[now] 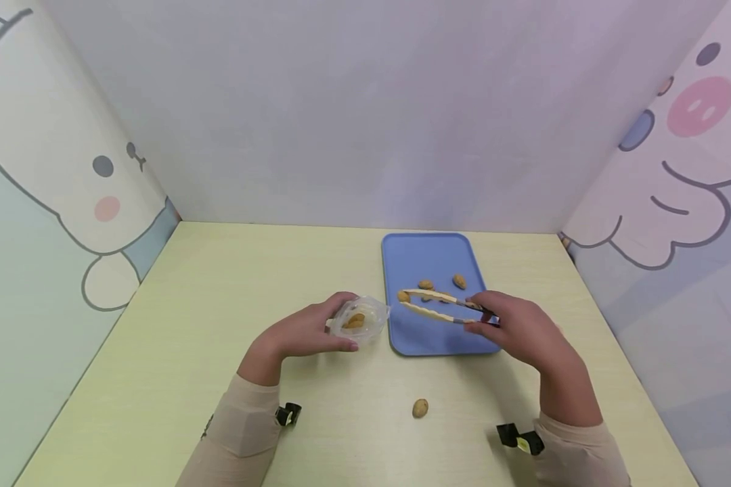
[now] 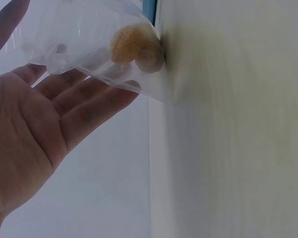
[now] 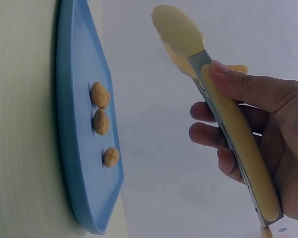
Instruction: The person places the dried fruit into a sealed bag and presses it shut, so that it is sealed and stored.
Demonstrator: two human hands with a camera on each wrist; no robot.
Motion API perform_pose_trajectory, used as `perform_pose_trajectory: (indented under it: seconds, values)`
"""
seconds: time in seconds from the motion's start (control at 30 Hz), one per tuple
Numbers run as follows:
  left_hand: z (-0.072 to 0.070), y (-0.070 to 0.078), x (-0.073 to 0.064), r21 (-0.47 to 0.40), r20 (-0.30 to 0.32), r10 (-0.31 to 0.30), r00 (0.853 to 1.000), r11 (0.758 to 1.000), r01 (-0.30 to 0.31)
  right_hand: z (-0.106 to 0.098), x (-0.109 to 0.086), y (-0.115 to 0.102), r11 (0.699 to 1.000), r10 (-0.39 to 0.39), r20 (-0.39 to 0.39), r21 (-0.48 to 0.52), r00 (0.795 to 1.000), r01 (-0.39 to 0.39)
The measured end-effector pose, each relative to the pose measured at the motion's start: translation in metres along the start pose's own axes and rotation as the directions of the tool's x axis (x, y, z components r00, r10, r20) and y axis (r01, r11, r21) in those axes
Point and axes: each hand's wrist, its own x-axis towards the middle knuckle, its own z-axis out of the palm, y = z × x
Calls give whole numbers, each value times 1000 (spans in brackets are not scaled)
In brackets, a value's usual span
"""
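Apparently for steadiness, left hand (image 1: 304,331) curls fingers round clear plastic cup (image 1: 374,316); right hand (image 1: 524,327) clamps fingers on cream-tipped metal tongs (image 1: 435,295), securing brown nut (image 1: 403,296).

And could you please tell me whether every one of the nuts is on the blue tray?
No, one nut lies on the table, off the near edge of the blue tray.

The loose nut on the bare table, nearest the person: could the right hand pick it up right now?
Probably not right away: the right hand holds tongs that seem to pinch another nut, though nothing covers the loose nut.
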Motion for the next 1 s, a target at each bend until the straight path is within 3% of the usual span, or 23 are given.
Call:
perform_pose_trajectory:
  seconds: [0.17,0.33,0.63,1.0]
  values:
    - [0,-2,0,-2,-1,8,1000,1000,-8,1,-1,-4,991,-129,-143,-37,981,125]
    - [1,-3,0,-4,-3,14,1000,1000,-14,5,2,-12,972,-236,-209,-43,949,232]
    - [2,-1,1,-1,0,4,1000,1000,-4,13,4,-26,946,-324,-197,-72,925,316]
    - [4,-3,3,33,-4,41,999,999,-41,16,3,-39,947,-320,-153,-97,935,308]
